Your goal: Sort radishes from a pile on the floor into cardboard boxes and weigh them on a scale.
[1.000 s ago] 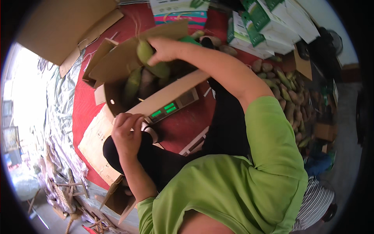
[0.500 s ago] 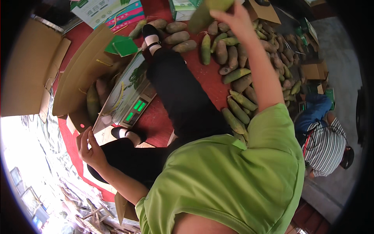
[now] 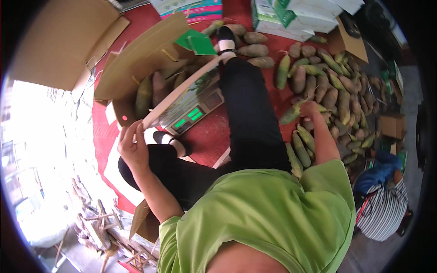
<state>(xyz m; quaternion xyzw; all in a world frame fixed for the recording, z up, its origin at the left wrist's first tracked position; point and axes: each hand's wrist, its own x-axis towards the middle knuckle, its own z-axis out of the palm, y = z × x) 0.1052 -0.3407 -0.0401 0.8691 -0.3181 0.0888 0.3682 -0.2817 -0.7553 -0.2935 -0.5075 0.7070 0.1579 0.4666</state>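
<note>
My left hand (image 3: 134,144) is at the near corner of an open cardboard box (image 3: 119,88), its fingers curled on the flap's edge. Inside the box lie several long radishes (image 3: 144,98), green and brownish. Beside the box, a digital scale (image 3: 189,119) with lit green digits is partly covered by the flap. Out to the right, my right hand (image 3: 309,109) is closed round the right end of a green radish (image 3: 290,114), at the edge of a large radish pile (image 3: 344,107). Its fingertips are mostly hidden.
White and green cartons (image 3: 291,20) stand at the back, near a colourful box (image 3: 200,10). Stray radishes (image 3: 253,50) lie by my foot on the red floor covering (image 3: 205,148). A person in a striped top (image 3: 382,214) bends at the far right. A large cardboard sheet (image 3: 63,41) stands at left.
My right hand has come down and nearer with the green radish, from above the floor to the pile's edge. My left hand has closed on the box flap. The view has shifted.
</note>
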